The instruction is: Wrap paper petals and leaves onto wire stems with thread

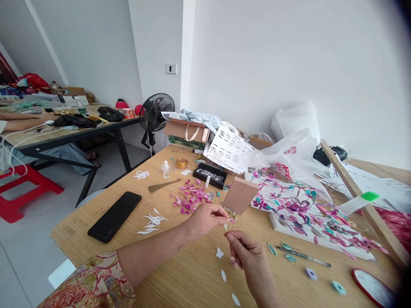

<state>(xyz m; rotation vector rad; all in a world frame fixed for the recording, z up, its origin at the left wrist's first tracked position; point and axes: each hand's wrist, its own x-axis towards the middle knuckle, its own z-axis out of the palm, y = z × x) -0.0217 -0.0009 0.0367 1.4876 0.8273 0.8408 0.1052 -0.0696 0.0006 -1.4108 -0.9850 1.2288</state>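
Observation:
My left hand (208, 219) reaches in over the wooden table, its thumb and index finger closed in a pinch on something too small to make out. Just below it, my right hand (247, 252) pinches a thin strand, with a small pink-and-white round piece (233, 262) tucked under its fingers. The fingertips of both hands are close together but apart. Several white leaf-shaped cutouts (223, 275) lie on the table by the right hand. Beyond the left hand is a heap of pink petals (192, 196), beside a small wooden board (240, 194) standing tilted.
Left are a black phone (114, 216), white cutouts (153, 222) and a brush-like bundle (163, 185). Behind stand a small bottle (165, 169) and black tray (209, 174). Right lie pink-and-teal flower sprays (298, 209), tweezers (305, 256) and ribbon spools (338, 287). Another person's arm (25, 122) rests far left.

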